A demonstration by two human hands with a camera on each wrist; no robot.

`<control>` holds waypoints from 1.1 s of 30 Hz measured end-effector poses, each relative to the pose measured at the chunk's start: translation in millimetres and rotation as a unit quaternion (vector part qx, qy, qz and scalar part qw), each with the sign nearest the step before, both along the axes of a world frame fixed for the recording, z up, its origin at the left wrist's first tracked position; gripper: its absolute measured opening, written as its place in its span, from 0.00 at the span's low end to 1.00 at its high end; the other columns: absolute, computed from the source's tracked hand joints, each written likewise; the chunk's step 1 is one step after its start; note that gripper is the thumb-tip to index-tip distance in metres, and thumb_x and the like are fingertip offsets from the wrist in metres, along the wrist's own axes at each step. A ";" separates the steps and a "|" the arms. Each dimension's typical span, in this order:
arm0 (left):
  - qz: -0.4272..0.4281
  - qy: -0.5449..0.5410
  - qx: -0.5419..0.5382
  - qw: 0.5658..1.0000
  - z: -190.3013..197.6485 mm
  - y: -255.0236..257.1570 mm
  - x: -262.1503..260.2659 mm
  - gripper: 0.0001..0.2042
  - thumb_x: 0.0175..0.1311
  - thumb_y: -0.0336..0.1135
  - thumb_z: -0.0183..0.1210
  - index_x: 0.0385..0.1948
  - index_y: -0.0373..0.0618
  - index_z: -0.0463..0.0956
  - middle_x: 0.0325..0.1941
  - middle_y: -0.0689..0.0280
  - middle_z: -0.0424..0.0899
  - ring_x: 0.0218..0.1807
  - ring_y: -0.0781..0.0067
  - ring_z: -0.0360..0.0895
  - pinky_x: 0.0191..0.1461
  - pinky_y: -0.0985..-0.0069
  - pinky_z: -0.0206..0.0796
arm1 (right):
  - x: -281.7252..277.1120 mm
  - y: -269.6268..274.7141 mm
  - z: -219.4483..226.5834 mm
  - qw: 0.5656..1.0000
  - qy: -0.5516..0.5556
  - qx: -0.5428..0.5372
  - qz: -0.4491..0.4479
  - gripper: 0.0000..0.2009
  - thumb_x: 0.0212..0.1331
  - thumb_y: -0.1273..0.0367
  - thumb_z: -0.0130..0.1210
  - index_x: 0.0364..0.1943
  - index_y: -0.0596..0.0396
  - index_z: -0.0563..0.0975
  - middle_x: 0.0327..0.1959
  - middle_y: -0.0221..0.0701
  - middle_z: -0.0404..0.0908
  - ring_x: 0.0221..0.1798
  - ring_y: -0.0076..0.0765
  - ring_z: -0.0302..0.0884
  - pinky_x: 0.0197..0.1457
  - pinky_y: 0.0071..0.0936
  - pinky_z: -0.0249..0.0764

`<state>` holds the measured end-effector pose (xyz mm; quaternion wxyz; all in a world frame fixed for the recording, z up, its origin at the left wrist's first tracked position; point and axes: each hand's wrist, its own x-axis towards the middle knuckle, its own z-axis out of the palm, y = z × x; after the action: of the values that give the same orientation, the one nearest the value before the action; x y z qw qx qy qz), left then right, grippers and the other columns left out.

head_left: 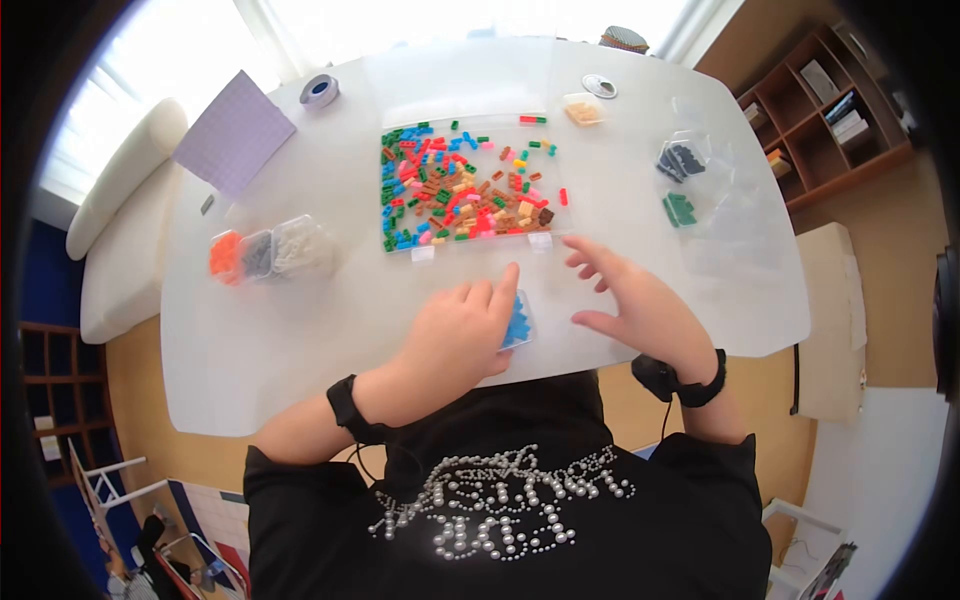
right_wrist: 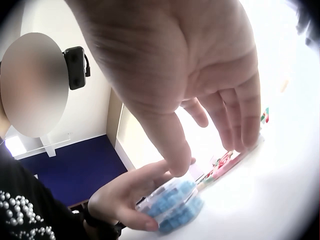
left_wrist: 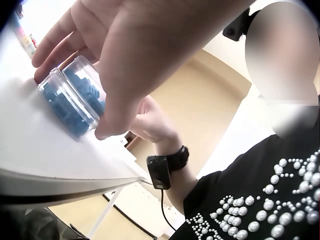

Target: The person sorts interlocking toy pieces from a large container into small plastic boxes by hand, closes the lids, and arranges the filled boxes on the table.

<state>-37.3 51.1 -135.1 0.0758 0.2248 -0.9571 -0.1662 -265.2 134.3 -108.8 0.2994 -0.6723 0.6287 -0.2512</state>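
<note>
In the head view, my left hand (head_left: 450, 330) lies over a small clear box of blue pieces (head_left: 517, 325) near the table's front edge. Seen from the left wrist, the thumb and fingers of my left hand (left_wrist: 135, 55) grip opposite sides of the clear box (left_wrist: 72, 100), which shows two layers of blue pieces. My right hand (head_left: 645, 305) hovers to the right of it, fingers spread and slightly bent, holding nothing. The right wrist view shows my right hand (right_wrist: 175, 70) apart from the box (right_wrist: 175, 205).
Beyond my hands lies a clear case (head_left: 390, 185) of mixed coloured bricks. Clear tubs of orange, grey and white pieces (head_left: 300, 248) stand left. Tubs of dark (head_left: 683, 160) and green pieces (head_left: 679, 209) are right. Farther back are a purple sheet (head_left: 235, 135), a tape roll (head_left: 319, 91) and beige pieces (head_left: 582, 112).
</note>
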 end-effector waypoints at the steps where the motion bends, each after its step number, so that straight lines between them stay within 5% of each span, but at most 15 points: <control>1: 0.003 -0.034 0.011 0.999 2.2 -3.5 1.1 0.43 0.45 0.38 0.70 0.65 0.35 0.58 0.46 0.53 0.78 0.47 0.52 0.77 0.50 0.65 0.70 | -10.3 3.2 3.7 1.000 0.005 0.000 -0.003 0.37 0.48 0.74 0.66 0.66 0.51 0.63 0.52 0.41 0.77 0.52 0.45 0.76 0.55 0.35 0.73; 7: -0.061 -0.049 0.055 0.995 16.9 -46.8 22.0 0.40 0.46 0.32 0.69 0.64 0.39 0.59 0.55 0.51 0.75 0.57 0.50 0.72 0.59 0.63 0.67 | -103.6 15.5 36.1 0.947 0.182 -0.162 -0.212 0.23 0.48 0.76 0.64 0.52 0.57 0.74 0.53 0.41 0.77 0.53 0.47 0.75 0.54 0.33 0.72; 10: -0.048 -0.036 0.047 0.997 22.9 -53.3 29.3 0.37 0.47 0.33 0.69 0.63 0.39 0.61 0.58 0.51 0.74 0.62 0.48 0.70 0.63 0.62 0.65 | -131.7 25.4 30.0 0.927 0.320 -0.141 -0.137 0.23 0.47 0.77 0.63 0.52 0.57 0.74 0.53 0.41 0.77 0.55 0.50 0.73 0.58 0.34 0.70; 15: -0.031 -0.032 0.000 0.999 16.9 -47.6 33.5 0.36 0.47 0.39 0.71 0.59 0.39 0.65 0.54 0.54 0.77 0.60 0.50 0.72 0.61 0.63 0.66 | -119.5 33.6 12.0 0.936 0.329 -0.054 -0.110 0.28 0.38 0.77 0.67 0.50 0.58 0.74 0.55 0.39 0.76 0.59 0.49 0.68 0.62 0.37 0.69; 24: -0.065 0.017 -0.031 0.997 11.7 -50.1 38.1 0.32 0.48 0.42 0.70 0.55 0.41 0.68 0.50 0.61 0.79 0.55 0.58 0.74 0.60 0.65 0.65 | -119.7 37.5 -4.6 0.934 0.336 -0.007 -0.121 0.28 0.40 0.77 0.66 0.52 0.59 0.72 0.52 0.39 0.77 0.59 0.49 0.69 0.60 0.37 0.69; 31: -0.084 0.061 -0.060 0.993 24.2 -43.9 1.5 0.31 0.48 0.45 0.70 0.51 0.39 0.69 0.49 0.60 0.79 0.55 0.59 0.74 0.60 0.66 0.63 | -90.1 28.0 1.4 0.956 0.268 -0.054 -0.109 0.28 0.43 0.76 0.65 0.53 0.59 0.70 0.53 0.41 0.75 0.57 0.49 0.71 0.60 0.37 0.68; 33: -0.114 -0.006 -0.044 0.993 21.1 -45.3 -12.5 0.32 0.47 0.48 0.70 0.51 0.38 0.69 0.48 0.58 0.79 0.55 0.60 0.74 0.60 0.66 0.63 | -78.0 22.1 6.1 0.968 0.222 -0.062 -0.099 0.27 0.44 0.74 0.65 0.52 0.58 0.71 0.52 0.41 0.76 0.56 0.49 0.73 0.59 0.37 0.70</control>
<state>-49.8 5.8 -114.0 0.0606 0.1118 -0.9833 -0.1302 -343.2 156.4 -102.7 0.0838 -0.6631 0.7258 -0.1626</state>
